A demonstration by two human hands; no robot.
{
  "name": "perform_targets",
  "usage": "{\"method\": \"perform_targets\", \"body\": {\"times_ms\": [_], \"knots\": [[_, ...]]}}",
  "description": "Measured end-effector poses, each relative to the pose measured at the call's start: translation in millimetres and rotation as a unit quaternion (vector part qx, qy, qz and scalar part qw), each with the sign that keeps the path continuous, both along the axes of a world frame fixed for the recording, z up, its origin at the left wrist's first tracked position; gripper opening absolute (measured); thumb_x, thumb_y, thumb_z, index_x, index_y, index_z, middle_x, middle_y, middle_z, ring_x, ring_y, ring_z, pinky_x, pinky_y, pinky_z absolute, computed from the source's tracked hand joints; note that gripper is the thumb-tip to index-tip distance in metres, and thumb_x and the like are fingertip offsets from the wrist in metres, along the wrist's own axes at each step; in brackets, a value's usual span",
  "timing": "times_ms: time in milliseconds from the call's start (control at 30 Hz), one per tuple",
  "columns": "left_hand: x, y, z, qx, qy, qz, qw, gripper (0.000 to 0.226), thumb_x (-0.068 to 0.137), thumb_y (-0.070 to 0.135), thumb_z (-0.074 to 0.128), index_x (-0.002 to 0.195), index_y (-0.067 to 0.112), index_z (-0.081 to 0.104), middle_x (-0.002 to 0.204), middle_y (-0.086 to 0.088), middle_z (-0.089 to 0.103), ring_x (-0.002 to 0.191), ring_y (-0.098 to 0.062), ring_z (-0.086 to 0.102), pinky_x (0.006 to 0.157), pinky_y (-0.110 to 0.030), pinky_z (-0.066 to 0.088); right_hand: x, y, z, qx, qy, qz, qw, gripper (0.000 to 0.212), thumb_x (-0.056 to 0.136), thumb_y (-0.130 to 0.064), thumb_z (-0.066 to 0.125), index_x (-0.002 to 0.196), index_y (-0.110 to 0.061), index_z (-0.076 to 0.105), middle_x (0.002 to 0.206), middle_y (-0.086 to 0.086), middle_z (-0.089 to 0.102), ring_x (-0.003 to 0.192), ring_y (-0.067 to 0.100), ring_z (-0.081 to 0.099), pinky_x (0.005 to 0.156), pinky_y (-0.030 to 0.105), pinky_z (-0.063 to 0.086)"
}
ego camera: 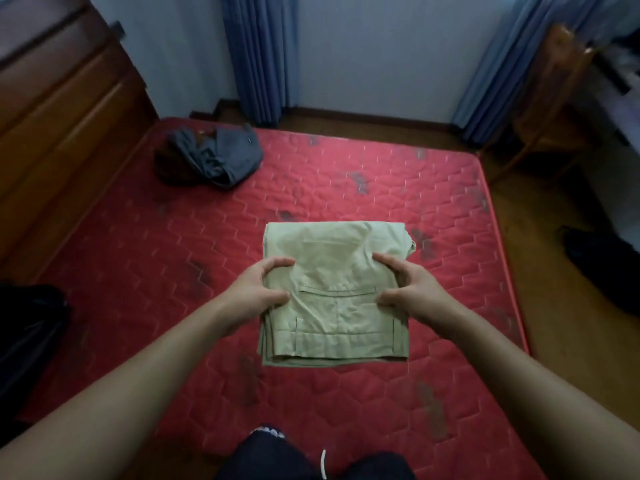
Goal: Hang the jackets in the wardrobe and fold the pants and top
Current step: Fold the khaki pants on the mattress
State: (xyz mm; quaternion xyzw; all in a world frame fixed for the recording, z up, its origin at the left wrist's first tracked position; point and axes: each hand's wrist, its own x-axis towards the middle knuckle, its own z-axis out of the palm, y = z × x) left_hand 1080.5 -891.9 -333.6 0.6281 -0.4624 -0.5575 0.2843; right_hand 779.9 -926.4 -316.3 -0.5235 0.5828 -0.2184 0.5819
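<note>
A pair of light khaki pants, folded into a thick square, is in the middle of the red mattress. My left hand grips its left edge, thumb and fingers curled onto the cloth. On the opposite edge my right hand grips the same way. A back pocket faces up between the hands. A crumpled grey-blue garment lies in a heap at the far left of the mattress.
A wooden headboard runs along the left. Dark clothing lies at the mattress's left edge. Blue curtains hang at the back, a wooden chair stands at the right, and a dark item lies on the floor.
</note>
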Motion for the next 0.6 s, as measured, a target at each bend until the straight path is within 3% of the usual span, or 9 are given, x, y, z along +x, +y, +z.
{"method": "perform_targets", "body": {"times_ms": [200, 300, 400, 500, 600], "knots": [[4, 27, 50, -0.040, -0.028, 0.025, 0.998, 0.058, 0.081, -0.006, 0.072, 0.122, 0.033, 0.063, 0.114, -0.003, 0.068, 0.092, -0.016, 0.072, 0.071, -0.026, 0.058, 9, 13, 44, -0.029, -0.022, 0.033, 0.999, 0.079, 0.078, 0.013, 0.069, 0.145, -0.025, 0.054, 0.127, 0.001, 0.066, 0.105, 0.015, 0.071, 0.086, 0.030, 0.060], [4, 46, 69, -0.059, -0.053, 0.059, 0.995, 0.059, 0.080, -0.003, 0.074, 0.125, 0.033, 0.062, 0.116, 0.000, 0.066, 0.098, -0.017, 0.070, 0.077, -0.026, 0.059, 14, 15, 61, -0.047, -0.033, 0.067, 0.996, 0.076, 0.080, 0.012, 0.067, 0.143, -0.028, 0.055, 0.120, -0.001, 0.069, 0.095, 0.008, 0.073, 0.079, 0.024, 0.059], [2, 74, 80, -0.079, -0.073, 0.114, 0.988, 0.060, 0.072, 0.008, 0.077, 0.122, 0.037, 0.061, 0.122, 0.002, 0.063, 0.101, -0.010, 0.067, 0.082, -0.020, 0.056, 20, 14, 74, -0.058, -0.042, 0.116, 0.991, 0.073, 0.081, 0.011, 0.067, 0.140, -0.032, 0.055, 0.119, -0.005, 0.068, 0.097, 0.007, 0.072, 0.084, 0.028, 0.060], [-3, 113, 88, -0.080, -0.109, 0.159, 0.978, 0.060, 0.079, 0.002, 0.075, 0.128, 0.031, 0.058, 0.120, 0.011, 0.056, 0.100, 0.006, 0.057, 0.079, -0.004, 0.047, 29, 12, 82, -0.063, -0.042, 0.195, 0.978, 0.073, 0.082, 0.007, 0.067, 0.141, -0.035, 0.056, 0.126, -0.005, 0.066, 0.102, 0.007, 0.071, 0.090, 0.033, 0.060], [-2, 158, 95, -0.077, -0.130, 0.216, 0.965, 0.059, 0.082, 0.006, 0.076, 0.129, 0.035, 0.056, 0.124, 0.015, 0.053, 0.107, 0.005, 0.054, 0.079, 0.000, 0.041, 48, 15, 87, -0.055, -0.048, 0.275, 0.959, 0.074, 0.083, 0.007, 0.067, 0.142, -0.036, 0.055, 0.126, -0.007, 0.066, 0.102, 0.008, 0.071, 0.087, 0.033, 0.060]]}}
